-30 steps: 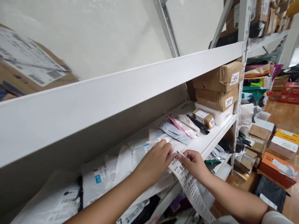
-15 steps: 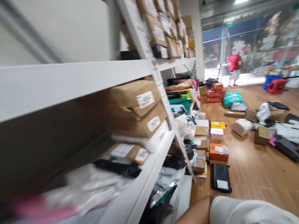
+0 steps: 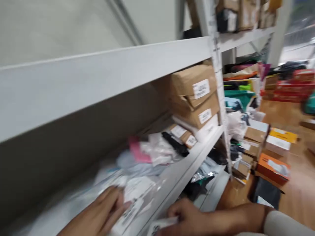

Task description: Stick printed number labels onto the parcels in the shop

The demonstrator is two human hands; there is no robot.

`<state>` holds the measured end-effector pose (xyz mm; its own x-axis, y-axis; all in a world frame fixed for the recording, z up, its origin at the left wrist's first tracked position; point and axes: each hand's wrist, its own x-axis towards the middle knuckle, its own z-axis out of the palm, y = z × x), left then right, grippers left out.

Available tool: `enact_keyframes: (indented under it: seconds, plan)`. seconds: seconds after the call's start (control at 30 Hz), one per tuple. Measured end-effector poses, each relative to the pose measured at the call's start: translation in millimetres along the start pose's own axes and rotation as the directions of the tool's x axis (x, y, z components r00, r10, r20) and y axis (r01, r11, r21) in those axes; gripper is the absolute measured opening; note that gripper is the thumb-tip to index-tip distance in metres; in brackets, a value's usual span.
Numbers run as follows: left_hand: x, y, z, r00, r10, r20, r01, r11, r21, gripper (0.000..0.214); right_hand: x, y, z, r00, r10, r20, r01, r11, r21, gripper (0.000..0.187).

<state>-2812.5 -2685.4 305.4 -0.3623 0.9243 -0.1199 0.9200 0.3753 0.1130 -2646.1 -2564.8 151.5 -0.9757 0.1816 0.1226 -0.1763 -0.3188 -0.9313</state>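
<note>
Two hands (image 3: 99, 213) (image 3: 190, 219), one label strip (image 3: 159, 226)

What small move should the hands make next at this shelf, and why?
Probably lift the right hand with its label strip up to the white parcel under the left hand. The left hand lies flat on that parcel on the shelf, while the strip sits below the shelf edge, apart from it.

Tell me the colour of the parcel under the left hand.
The parcel is white, blurred, in the head view.
</note>
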Motion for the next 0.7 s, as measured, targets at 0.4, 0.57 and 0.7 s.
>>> enact_keyframes:
  seconds: [0.4, 0.57, 0.7]
  plan:
    - [28.4, 60.5, -28.9, 0.888, -0.396, -0.232, 0.446, 0.865, 0.231, 0.031, 39.7, -63.4, -25.6, 0.981, -0.182, 0.069, 0.161, 0.958, 0.239, 0.049]
    - [9.2, 50.8, -24.9, 0.923, -0.288, -0.256, 0.302, 0.953, 0.015, 0.031, 56.9, -56.9, -13.9, 0.987, -0.079, 0.138, 0.022, 0.928, 0.373, 0.055]
    - [10.0, 46.5, -33.2, 0.985, -0.132, -0.114, 0.138, 0.989, 0.049, 0.037, 70.7, -57.9, -5.1, 0.995, -0.052, 0.091, 0.013, 0.923, 0.386, 0.054]
